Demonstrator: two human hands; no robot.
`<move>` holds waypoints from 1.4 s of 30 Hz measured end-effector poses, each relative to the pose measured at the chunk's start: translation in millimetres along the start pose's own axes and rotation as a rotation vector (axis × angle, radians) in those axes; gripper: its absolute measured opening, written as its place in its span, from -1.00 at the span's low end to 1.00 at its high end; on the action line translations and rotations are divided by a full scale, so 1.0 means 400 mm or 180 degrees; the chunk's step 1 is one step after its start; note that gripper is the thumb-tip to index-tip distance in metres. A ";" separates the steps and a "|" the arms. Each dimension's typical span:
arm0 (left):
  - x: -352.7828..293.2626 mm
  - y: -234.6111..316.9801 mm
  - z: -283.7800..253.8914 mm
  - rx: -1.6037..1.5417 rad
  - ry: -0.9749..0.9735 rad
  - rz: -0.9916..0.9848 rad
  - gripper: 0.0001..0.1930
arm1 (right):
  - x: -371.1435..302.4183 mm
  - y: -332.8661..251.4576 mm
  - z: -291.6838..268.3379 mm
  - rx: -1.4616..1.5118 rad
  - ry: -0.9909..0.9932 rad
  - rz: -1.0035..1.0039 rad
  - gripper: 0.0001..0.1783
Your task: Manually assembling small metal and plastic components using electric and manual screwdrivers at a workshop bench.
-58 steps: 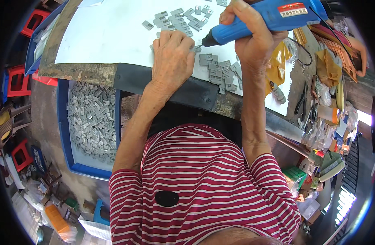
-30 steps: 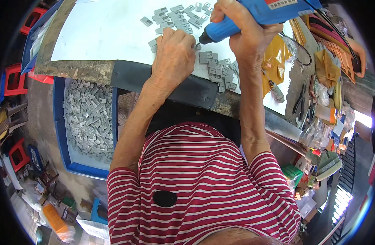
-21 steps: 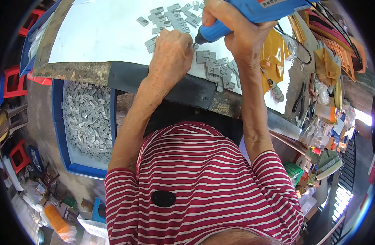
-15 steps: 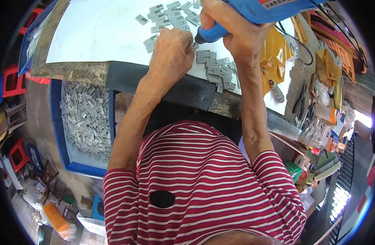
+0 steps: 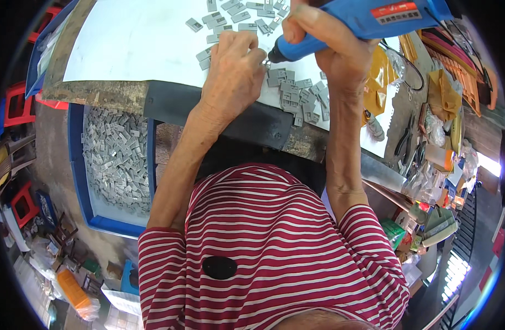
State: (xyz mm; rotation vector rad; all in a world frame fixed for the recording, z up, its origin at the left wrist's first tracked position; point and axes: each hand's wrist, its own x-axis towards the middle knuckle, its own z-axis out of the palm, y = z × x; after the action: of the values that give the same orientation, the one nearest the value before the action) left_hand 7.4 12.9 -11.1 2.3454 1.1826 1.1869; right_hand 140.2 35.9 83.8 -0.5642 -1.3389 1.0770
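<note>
A blue electric screwdriver (image 5: 318, 41) is gripped in my right hand (image 5: 346, 58), its black nose slanting down to the left. The fingers of my left hand (image 5: 233, 77) are pinched together just at the tip of that nose. Between them shows a sliver of a small grey piece, which looks like a pencil sharpener; my fingers hide most of it. Loose grey sharpeners (image 5: 239, 16) lie beyond my left hand on the white sheet (image 5: 126, 49). Another heap of grey sharpeners (image 5: 291, 96) lies between my two wrists, near the table's front edge.
Below the table at left stands a blue-rimmed bin (image 5: 79, 181) full of grey pieces. On the right lie a yellow plastic bag (image 5: 376, 80), pliers (image 5: 405, 135) and a black cable (image 5: 420, 80). Red stools (image 5: 18, 104) stand at far left.
The screwdriver and my right hand have shifted slightly right and down, the tool's rear swinging into fuller view. My left hand stays pinched near the tip, moving only slightly.
</note>
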 end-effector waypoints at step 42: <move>-0.079 -0.115 -0.226 0.0732 0.0848 -0.1638 -0.82 | -0.032 0.040 -0.101 -0.0175 0.1051 -0.0781 -0.82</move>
State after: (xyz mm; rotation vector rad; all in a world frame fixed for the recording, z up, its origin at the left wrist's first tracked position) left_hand -97.7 7.0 3.9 1.8709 1.9559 1.2417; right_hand 175.2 41.7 55.9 -0.5739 -1.1158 0.7137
